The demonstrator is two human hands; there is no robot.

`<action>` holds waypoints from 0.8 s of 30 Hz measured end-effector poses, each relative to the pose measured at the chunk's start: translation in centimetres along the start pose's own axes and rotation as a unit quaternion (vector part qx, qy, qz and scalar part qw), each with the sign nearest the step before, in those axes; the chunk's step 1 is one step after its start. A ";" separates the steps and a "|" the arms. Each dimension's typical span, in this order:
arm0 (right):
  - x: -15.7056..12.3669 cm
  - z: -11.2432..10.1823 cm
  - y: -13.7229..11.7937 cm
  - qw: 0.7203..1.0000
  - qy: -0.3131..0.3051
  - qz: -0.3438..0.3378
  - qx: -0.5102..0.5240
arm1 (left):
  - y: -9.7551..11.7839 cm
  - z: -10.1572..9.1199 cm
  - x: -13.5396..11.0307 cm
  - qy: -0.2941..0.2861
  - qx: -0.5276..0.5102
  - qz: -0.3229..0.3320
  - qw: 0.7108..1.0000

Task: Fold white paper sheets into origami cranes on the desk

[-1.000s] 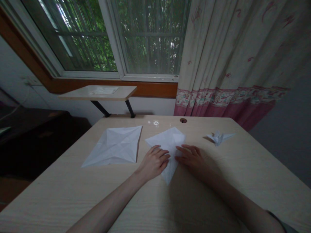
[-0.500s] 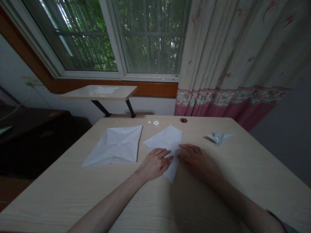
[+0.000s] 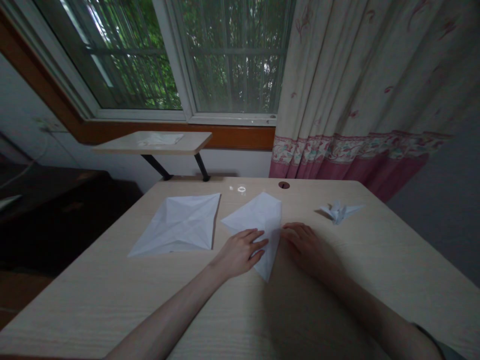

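Note:
A partly folded sheet of white paper (image 3: pixel 262 212) lies on the desk in front of me, with one corner pointing left and another toward me. My left hand (image 3: pixel 243 252) rests flat on its lower left part, fingers spread. At the sheet's right edge is my right hand (image 3: pixel 303 245), palm down, its fingertips close to the fold; whether they touch the paper I cannot tell. Its fingers are stretched out and hold nothing visible. To the left lies a second creased white sheet (image 3: pixel 187 225). A folded paper crane (image 3: pixel 338 212) sits to the right.
The pale wooden desk (image 3: pixel 210 310) carries a raised shelf (image 3: pixel 195 142) at the back left, with more white paper (image 3: pixel 164 139) on it. A round cable hole (image 3: pixel 284 185) sits near the back edge. Behind are a window and a patterned curtain (image 3: pixel 337 100).
My right hand has shifted slightly to the right, from over the sheet's right edge to beside it. My left hand stays where it was on the paper.

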State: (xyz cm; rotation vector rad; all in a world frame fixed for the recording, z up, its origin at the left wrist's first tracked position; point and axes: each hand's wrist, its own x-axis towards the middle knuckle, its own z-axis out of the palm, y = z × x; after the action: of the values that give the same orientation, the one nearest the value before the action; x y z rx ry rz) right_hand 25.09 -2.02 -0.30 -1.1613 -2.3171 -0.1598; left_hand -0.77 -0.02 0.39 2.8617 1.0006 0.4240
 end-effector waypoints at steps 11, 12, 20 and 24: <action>-0.1 1.3 0.3 0.997 0.009 0.048 -0.061 | 0.4 -0.1 0.0 0.004 -0.023 0.014 1.000; -0.1 1.3 0.3 0.997 0.007 0.047 -0.063 | 0.3 -0.1 0.0 0.003 -0.021 0.015 1.000; 0.1 0.9 0.2 0.997 -0.016 0.032 -0.066 | 0.4 -0.1 0.0 0.001 -0.009 0.007 1.000; 0.1 0.8 0.2 0.997 -0.006 0.016 -0.071 | 0.3 0.0 0.0 0.008 -0.011 0.010 1.000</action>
State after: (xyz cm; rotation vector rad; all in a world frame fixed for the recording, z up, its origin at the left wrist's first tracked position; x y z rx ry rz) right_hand 24.83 -1.57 -0.97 -1.2710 -2.3271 -0.3108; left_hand -0.60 -0.29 0.43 2.8547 0.9644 0.4585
